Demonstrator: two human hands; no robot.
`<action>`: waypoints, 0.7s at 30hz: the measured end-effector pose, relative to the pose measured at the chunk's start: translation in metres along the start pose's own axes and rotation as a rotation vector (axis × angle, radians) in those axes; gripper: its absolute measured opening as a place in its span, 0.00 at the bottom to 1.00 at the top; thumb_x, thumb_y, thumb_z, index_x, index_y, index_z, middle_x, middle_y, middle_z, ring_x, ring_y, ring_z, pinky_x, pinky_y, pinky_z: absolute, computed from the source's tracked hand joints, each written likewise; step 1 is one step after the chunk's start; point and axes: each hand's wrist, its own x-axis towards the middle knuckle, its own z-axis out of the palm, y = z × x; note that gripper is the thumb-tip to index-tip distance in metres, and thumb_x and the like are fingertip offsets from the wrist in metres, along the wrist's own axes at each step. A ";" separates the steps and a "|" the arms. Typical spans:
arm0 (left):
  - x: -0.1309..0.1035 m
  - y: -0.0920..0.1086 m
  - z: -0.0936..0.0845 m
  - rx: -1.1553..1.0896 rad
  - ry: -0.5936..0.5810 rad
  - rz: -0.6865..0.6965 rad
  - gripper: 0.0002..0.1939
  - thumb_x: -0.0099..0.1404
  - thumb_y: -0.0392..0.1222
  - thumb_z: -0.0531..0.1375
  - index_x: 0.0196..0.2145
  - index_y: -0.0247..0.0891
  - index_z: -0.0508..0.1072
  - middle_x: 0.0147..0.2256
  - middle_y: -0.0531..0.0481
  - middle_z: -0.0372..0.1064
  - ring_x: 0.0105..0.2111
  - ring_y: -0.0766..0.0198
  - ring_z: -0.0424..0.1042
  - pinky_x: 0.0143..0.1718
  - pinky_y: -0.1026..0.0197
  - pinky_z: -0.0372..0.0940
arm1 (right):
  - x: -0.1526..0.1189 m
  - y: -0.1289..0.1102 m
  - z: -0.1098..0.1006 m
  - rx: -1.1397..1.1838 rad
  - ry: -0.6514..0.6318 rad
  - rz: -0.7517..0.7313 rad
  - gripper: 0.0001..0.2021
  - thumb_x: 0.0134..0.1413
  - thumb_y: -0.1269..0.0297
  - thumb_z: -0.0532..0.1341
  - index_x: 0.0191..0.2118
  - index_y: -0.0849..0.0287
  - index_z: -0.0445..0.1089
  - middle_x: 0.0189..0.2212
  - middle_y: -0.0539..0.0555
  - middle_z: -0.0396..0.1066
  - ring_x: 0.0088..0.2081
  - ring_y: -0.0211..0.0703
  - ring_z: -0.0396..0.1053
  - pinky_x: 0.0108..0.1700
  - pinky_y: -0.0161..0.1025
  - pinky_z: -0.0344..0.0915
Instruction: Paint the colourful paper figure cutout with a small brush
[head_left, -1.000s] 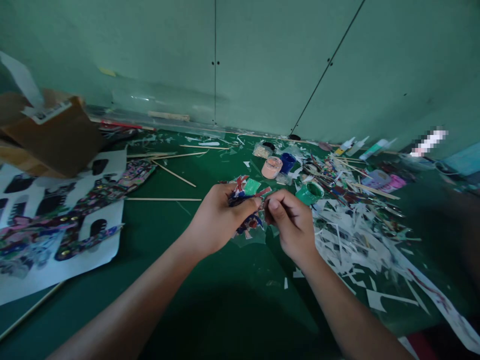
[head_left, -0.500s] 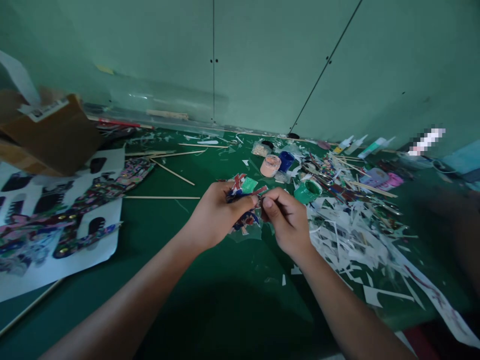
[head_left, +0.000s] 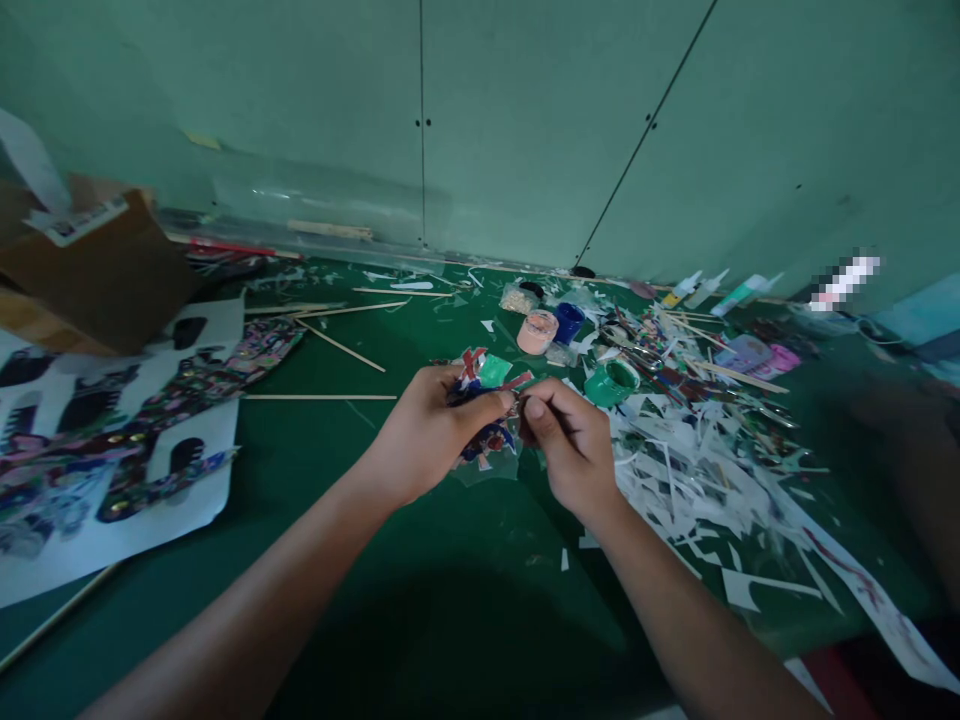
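Note:
My left hand (head_left: 424,435) is closed round a colourful cut-out figure (head_left: 484,440) with blue, red and white parts and a bright green patch. Its thumb presses on the figure's right side. Close beside it, my right hand (head_left: 574,440) pinches with thumb and forefinger at the figure's right edge. What lies between those fingertips is too small to make out. Both hands are over the green table (head_left: 450,590), and part of the figure is hidden behind the left fingers.
Open pink (head_left: 537,332), blue (head_left: 570,322) and green paint jars (head_left: 611,382) stand behind the hands. White paper scraps (head_left: 690,470) and tools lie right. Left are a cardboard box (head_left: 112,270), printed sheets (head_left: 202,480) and thin sticks (head_left: 322,397). Someone's blurred arm (head_left: 915,450) shows far right.
The whole view has shifted slightly, so things appear a little further left. Both hands keep nearly the same hold on the figure.

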 end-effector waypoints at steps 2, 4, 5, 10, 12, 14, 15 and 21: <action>0.000 0.001 -0.001 0.003 -0.004 0.008 0.12 0.59 0.43 0.61 0.22 0.36 0.66 0.20 0.57 0.56 0.21 0.71 0.55 0.22 0.66 0.53 | 0.000 -0.001 0.000 0.018 0.001 0.015 0.12 0.65 0.63 0.53 0.29 0.58 0.64 0.20 0.46 0.61 0.21 0.32 0.58 0.23 0.32 0.54; 0.000 0.001 -0.001 0.006 -0.011 0.003 0.12 0.60 0.44 0.61 0.23 0.36 0.67 0.21 0.56 0.56 0.22 0.70 0.55 0.23 0.65 0.54 | 0.000 -0.001 0.001 0.015 0.008 0.024 0.13 0.65 0.63 0.53 0.28 0.58 0.64 0.20 0.46 0.61 0.20 0.32 0.58 0.23 0.32 0.53; 0.000 0.001 -0.001 0.012 -0.010 0.000 0.11 0.60 0.44 0.61 0.24 0.36 0.68 0.21 0.56 0.57 0.22 0.70 0.56 0.23 0.65 0.54 | 0.000 -0.001 0.001 0.015 0.011 0.025 0.13 0.65 0.63 0.53 0.28 0.58 0.64 0.20 0.46 0.61 0.20 0.32 0.58 0.23 0.32 0.53; 0.001 0.000 0.000 0.005 0.000 -0.019 0.11 0.59 0.44 0.61 0.25 0.36 0.70 0.22 0.55 0.60 0.24 0.69 0.58 0.25 0.64 0.56 | -0.001 0.000 0.001 0.033 0.020 0.027 0.13 0.65 0.62 0.53 0.28 0.58 0.64 0.20 0.46 0.61 0.20 0.32 0.58 0.23 0.33 0.53; 0.001 -0.001 0.001 -0.016 0.007 -0.039 0.11 0.59 0.45 0.62 0.25 0.36 0.70 0.23 0.54 0.61 0.25 0.68 0.60 0.26 0.64 0.57 | -0.002 0.001 0.001 0.041 0.020 0.024 0.13 0.65 0.63 0.54 0.28 0.58 0.65 0.20 0.46 0.61 0.21 0.32 0.58 0.23 0.33 0.53; 0.001 -0.001 0.002 -0.035 0.015 -0.065 0.11 0.58 0.46 0.63 0.25 0.36 0.71 0.23 0.54 0.61 0.25 0.68 0.60 0.26 0.64 0.57 | -0.002 0.002 0.000 0.046 0.015 0.017 0.12 0.65 0.63 0.54 0.29 0.58 0.65 0.20 0.46 0.61 0.21 0.32 0.58 0.23 0.33 0.53; 0.001 -0.002 0.002 -0.044 0.019 -0.075 0.11 0.57 0.46 0.63 0.25 0.36 0.71 0.23 0.54 0.61 0.24 0.68 0.60 0.26 0.64 0.57 | -0.002 0.002 0.000 0.041 0.014 0.012 0.12 0.65 0.63 0.54 0.29 0.58 0.65 0.20 0.46 0.61 0.21 0.32 0.58 0.23 0.33 0.53; -0.001 0.000 0.002 -0.020 0.008 -0.082 0.12 0.58 0.46 0.62 0.23 0.37 0.69 0.21 0.55 0.59 0.22 0.68 0.58 0.24 0.63 0.55 | -0.001 0.000 -0.002 -0.042 0.000 -0.034 0.13 0.65 0.64 0.53 0.27 0.58 0.63 0.20 0.46 0.61 0.21 0.33 0.58 0.24 0.33 0.54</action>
